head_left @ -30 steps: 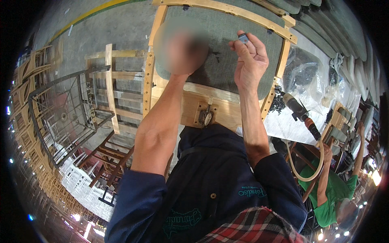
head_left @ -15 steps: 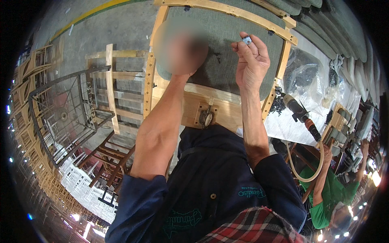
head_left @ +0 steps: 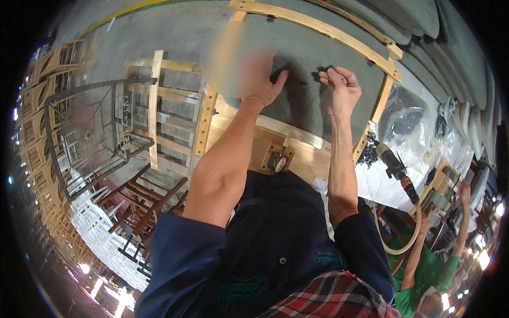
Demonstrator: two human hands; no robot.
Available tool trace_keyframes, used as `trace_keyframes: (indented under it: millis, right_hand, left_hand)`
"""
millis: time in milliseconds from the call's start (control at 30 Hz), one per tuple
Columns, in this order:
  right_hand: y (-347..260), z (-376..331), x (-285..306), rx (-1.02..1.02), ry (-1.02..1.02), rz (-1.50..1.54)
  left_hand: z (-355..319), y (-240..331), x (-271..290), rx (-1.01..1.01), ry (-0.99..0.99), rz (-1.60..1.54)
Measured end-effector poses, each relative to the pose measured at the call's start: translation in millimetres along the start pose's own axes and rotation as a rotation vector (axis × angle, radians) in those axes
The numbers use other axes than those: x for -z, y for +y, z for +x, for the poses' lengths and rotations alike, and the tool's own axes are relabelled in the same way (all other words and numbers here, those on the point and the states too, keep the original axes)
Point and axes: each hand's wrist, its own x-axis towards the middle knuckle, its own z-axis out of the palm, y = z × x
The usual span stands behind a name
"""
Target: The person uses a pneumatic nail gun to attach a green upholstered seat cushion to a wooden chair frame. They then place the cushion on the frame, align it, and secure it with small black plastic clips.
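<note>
A grey-green upholstered panel [head_left: 305,106] lies in front of me inside a wooden frame [head_left: 318,24]. My left hand [head_left: 264,85] is over the panel's left part, with thumb and forefinger apart; a blurred patch hides its other fingers. Nothing shows in its visible grip. Over the panel's right part, my right hand [head_left: 342,87] has its fingertips pinched together. Dark shapes show at these fingertips, too small to tell whether they are a held piece or shadow. A toggle clamp [head_left: 278,159] sits on the wooden board [head_left: 307,161] nearest me.
Right of the frame lies a power driver [head_left: 391,161] with a pale hose [head_left: 395,251], beside small black pieces [head_left: 367,155] and clear plastic [head_left: 403,108]. Grey padded panels [head_left: 450,79] stand far right. Another person in green [head_left: 429,278] works lower right. A metal frame [head_left: 63,143] and wooden chairs [head_left: 146,199] stand left.
The whole view has shifted, so the bench sits further right. My right hand has turned and lowered toward the panel; the small metal piece seen in its fingers no longer shows. My left thumb now shows.
</note>
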Motion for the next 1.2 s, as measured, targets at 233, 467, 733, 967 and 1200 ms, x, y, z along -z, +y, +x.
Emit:
trace_keyframes:
  millis: [233,467,733,967,1200]
  right_hand:
    - [5,40,1,0.011,-0.077,-0.44]
    - [7,73,-11,0.387,-0.031,-0.955]
    - [33,86,-3,0.735,0.082,-0.998]
    - [30,94,-12,0.534,0.18,-1.121]
    - [24,98,-30,0.333,0.295,-1.086]
  left_hand:
    - [-2,2,1,0.042,-0.022,-0.003]
    - [-2,1,1,0.043,-0.013,-0.022]
    - [-1,0,1,0.05,-0.036,-0.017]
    - [0,2,1,0.037,-0.042,0.011]
    - [-1,1,0,0.038,-0.052,0.004]
